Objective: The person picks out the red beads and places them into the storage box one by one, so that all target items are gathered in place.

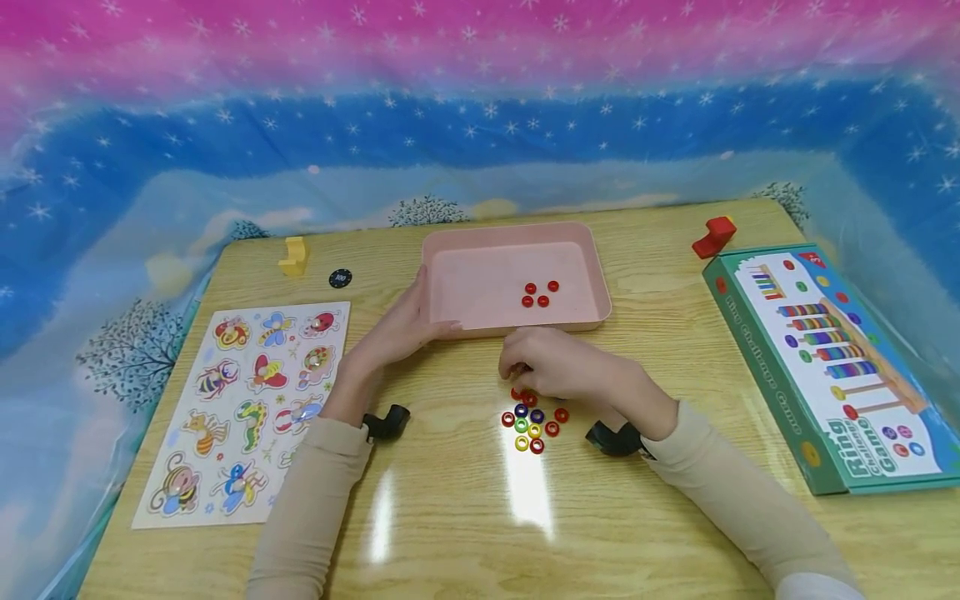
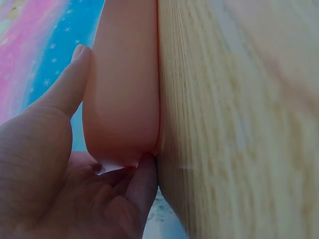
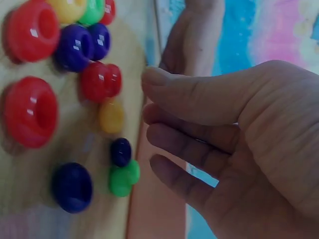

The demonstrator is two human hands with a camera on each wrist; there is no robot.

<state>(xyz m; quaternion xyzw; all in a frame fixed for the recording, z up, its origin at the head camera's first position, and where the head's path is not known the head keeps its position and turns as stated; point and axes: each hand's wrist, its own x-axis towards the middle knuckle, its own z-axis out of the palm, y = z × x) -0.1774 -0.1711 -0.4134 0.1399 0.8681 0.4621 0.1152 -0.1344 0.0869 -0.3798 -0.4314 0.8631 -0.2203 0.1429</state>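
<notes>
A shallow pink tray [image 1: 517,327] lies on the table with several red rings [image 1: 543,301] inside, toward its right. My left hand [image 1: 397,321] grips its front left corner; in the left wrist view the thumb is at the rim and the fingers curl around the corner. Just in front of the tray, my right hand [image 1: 558,362] hovers over loose rings, partly hiding them. Its fingers are loosely bent, and no ring shows between thumb and fingers in the right wrist view. Red, yellow, green and dark blue rings [image 3: 72,187] lie on the table beside that hand.
An insect puzzle board [image 1: 247,400] lies at left, with a yellow block [image 1: 295,256] and a black chip [image 1: 341,278] beyond it. To the right are a Ring Challenge Game box [image 1: 832,367] and a red block [image 1: 715,237]. Patterned cloth [image 1: 480,125] surrounds the table's far side.
</notes>
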